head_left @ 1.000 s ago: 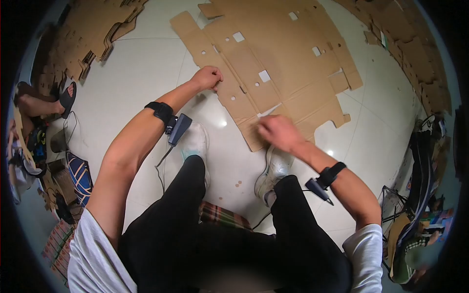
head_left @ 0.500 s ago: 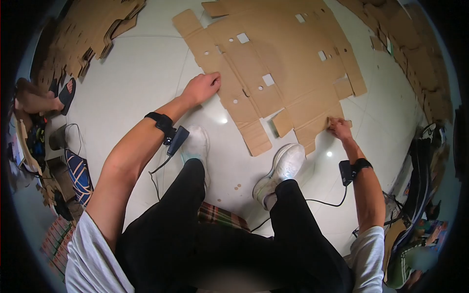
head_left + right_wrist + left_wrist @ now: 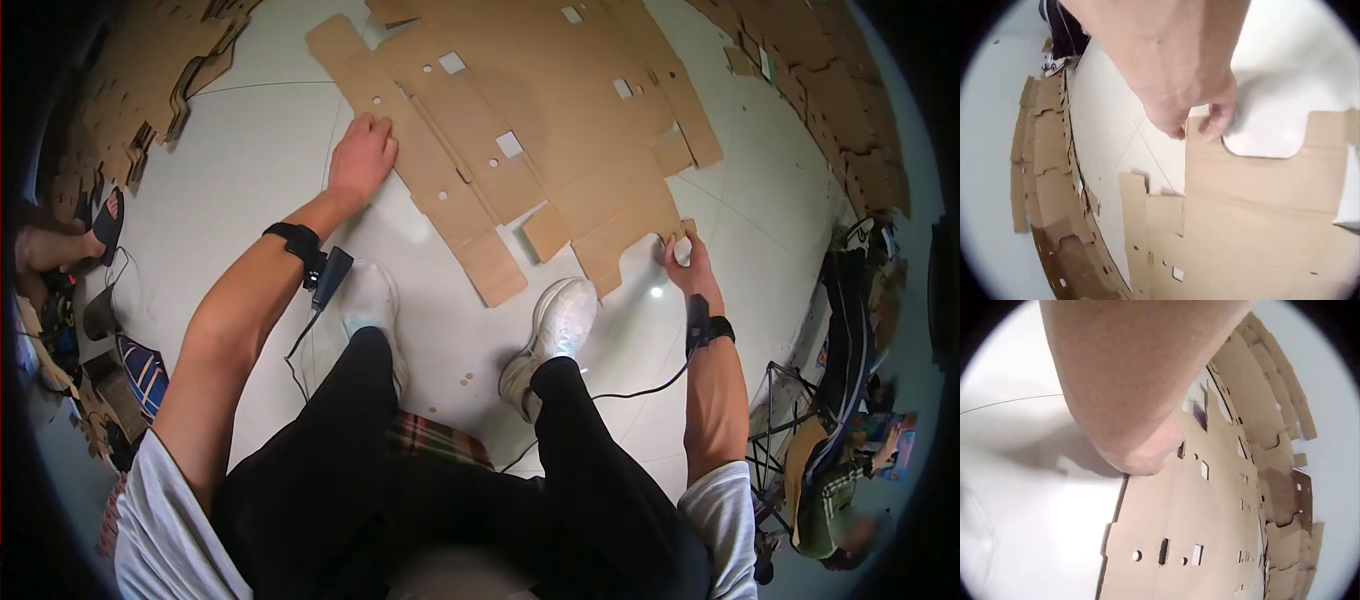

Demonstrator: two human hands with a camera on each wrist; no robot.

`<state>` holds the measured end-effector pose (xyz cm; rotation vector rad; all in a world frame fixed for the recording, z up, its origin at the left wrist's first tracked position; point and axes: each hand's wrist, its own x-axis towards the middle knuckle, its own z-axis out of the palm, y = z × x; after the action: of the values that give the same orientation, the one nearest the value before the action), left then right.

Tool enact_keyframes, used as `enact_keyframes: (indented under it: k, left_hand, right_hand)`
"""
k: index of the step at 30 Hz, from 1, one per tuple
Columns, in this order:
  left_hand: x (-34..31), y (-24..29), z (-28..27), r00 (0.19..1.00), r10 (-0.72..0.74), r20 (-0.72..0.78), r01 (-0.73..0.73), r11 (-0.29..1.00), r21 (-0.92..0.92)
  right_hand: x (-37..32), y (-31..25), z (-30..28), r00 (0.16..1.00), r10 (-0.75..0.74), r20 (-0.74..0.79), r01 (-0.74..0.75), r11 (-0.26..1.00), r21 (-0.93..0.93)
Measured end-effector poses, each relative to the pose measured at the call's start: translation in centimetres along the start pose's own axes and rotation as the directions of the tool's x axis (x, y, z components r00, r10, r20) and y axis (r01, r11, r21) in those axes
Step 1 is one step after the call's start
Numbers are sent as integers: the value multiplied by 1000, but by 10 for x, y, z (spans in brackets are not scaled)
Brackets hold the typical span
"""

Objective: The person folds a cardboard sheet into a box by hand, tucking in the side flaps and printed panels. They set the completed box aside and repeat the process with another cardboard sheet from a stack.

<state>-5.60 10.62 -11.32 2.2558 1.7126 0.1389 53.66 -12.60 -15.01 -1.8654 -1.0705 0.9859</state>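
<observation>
A large flat sheet of die-cut brown cardboard with square and round cut-outs lies on the pale floor in front of me. My left hand grips its left edge, back of the hand upward. In the left wrist view that hand bends over the cardboard's edge, its fingertips mostly hidden. At the sheet's near right corner, beside a rounded notch, my right hand pinches a small tab between thumb and fingers. The right wrist view shows the right hand's thumb and fingers on either side of that tab. A small flap stands tilted at the near edge.
My white shoes are close to the sheet's near edge. Stacked cardboard lies at the far left, more cardboard at the far right. Another person's sandalled foot is at the left. Cables run from both wrist cameras.
My right hand has swung right from the near flap to the corner tab, which it now pinches. The left hand has moved slightly up along the left edge. The near flap has tilted up.
</observation>
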Motion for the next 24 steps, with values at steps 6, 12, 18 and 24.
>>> enact_keyframes:
  k: [6, 12, 18, 24]
  left_hand:
    - [10, -1, -10, 1000, 7, -27, -6, 1000, 25]
    - [23, -13, -13, 990, -35, -137, 31, 999, -34]
    - [47, -22, 2, 984, -113, -136, 87, 980, -181]
    - [70, -22, 0, 955, -240, -173, 156, 906, -394]
  right_hand:
    - [34, -31, 4, 614, 741, 271, -644, 272, 715]
    - [54, -72, 32, 741, 634, 221, -634, 552, 542]
    - [71, -132, 42, 854, 510, 103, -477, 690, 544]
    - [46, -162, 49, 852, 397, 342, -514, 759, 399]
